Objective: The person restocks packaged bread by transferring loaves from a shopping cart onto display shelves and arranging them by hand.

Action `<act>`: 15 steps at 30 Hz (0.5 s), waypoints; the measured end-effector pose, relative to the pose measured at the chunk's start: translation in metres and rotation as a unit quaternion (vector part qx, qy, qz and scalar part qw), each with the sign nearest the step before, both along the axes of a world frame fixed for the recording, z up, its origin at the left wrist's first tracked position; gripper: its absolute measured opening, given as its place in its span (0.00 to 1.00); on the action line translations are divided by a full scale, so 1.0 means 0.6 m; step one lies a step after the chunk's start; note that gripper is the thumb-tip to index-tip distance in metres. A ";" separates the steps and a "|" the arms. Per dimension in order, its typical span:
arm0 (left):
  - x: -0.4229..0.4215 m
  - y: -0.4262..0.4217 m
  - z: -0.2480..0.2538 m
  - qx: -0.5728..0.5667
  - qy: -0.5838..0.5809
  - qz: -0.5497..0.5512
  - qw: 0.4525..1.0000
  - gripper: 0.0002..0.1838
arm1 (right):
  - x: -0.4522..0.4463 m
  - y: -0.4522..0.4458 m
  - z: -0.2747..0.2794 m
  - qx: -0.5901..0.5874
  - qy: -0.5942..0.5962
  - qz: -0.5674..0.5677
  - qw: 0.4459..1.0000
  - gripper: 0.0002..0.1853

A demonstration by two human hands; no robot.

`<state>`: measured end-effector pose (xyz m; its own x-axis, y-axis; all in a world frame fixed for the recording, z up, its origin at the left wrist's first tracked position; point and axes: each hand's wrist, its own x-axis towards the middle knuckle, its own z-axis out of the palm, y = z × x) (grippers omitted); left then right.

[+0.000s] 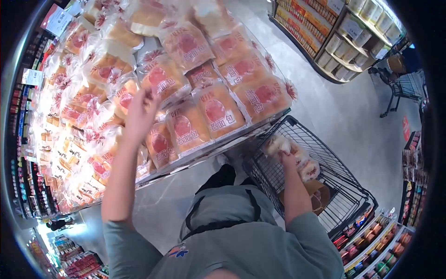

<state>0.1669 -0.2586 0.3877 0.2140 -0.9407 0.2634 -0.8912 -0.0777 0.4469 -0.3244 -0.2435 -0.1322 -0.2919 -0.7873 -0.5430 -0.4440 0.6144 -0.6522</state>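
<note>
Bread (166, 80) | left grip (146, 110): spread, contact unclear | right grip (287, 159): pinching bag (307, 169), partly hidden

"面包" on pkgs (218, 111), "6.50" on sign (57, 19)

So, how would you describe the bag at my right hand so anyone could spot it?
Find the black wire shopping cart beside the big bread display. Inside, the right hand grips a clear plastic bag with red print. Its see-through wrap sets it apart from the brown item next to it, which no hand holds.
</note>
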 end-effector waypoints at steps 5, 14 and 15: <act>0.146 -0.202 0.003 -0.065 -0.067 0.000 0.996 0.17 | 0.024 0.004 0.145 -0.066 0.112 0.138 0.982 0.17; 0.207 -0.318 -0.011 0.235 -0.291 0.031 0.927 0.23 | 0.081 0.042 0.390 -0.188 0.097 0.079 0.974 0.15; 0.217 -0.322 -0.012 0.229 -0.289 0.030 0.929 0.23 | 0.078 0.047 0.401 -0.194 0.100 0.077 0.973 0.15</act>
